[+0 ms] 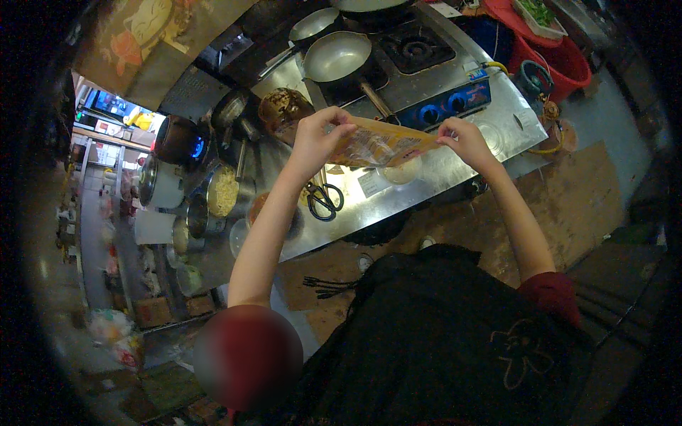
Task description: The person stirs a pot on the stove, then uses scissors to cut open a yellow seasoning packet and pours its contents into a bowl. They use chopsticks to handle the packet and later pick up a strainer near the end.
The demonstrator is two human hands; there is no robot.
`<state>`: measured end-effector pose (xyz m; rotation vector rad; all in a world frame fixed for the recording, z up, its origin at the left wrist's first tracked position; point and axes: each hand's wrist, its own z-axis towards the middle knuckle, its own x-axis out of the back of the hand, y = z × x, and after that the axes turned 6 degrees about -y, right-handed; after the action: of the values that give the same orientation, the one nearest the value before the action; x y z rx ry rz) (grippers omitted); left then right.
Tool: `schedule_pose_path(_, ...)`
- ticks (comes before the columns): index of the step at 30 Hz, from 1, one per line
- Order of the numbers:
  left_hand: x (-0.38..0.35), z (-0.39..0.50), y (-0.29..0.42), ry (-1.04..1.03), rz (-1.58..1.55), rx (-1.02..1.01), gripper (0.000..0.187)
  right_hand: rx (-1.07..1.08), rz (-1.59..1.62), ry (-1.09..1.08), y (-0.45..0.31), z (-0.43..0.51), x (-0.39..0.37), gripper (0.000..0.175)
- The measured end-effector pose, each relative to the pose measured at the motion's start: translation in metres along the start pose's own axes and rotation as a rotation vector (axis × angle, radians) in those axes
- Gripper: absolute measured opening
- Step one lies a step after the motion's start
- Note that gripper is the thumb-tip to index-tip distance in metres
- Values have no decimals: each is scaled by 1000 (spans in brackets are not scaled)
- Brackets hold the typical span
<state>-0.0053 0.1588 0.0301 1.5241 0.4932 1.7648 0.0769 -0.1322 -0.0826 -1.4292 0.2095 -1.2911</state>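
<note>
A yellow printed plastic bag [386, 142] is stretched between my two hands above the steel counter [367, 213]. My left hand [323, 136] pinches its left end, and my right hand [462, 141] pinches the upper right corner. Below the bag, a pair of black-handled scissors [324, 202] lies on the counter. Under the bag's lower edge, a round pale container [402, 171] shows in part, beside a small white printed slip [373, 182]. The bag hides part of both the container and the counter.
Pans [338, 56] sit on the gas stove [421, 50] beyond my hands. To the left stand a brown-stained pot [282, 109], a bowl of noodles [224, 191] and several containers. A gas flame [198, 147] burns at far left. Red tubs [565, 66] stand at far right.
</note>
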Motion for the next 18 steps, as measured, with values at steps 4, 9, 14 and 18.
schedule_pose_path(4,-1,2,2,-5,15,-2,15,-3,15,17,3,-3,-1,11)
schedule_pose_path(9,-3,4,4,-25,15,-3,15,-52,41,4,7,-8,-5,10)
schedule_pose_path(14,-5,5,4,-39,55,-22,15,-16,36,1,11,-12,-8,11)
schedule_pose_path(18,-6,7,9,-46,189,-111,12,-32,34,4,14,-13,-9,12)
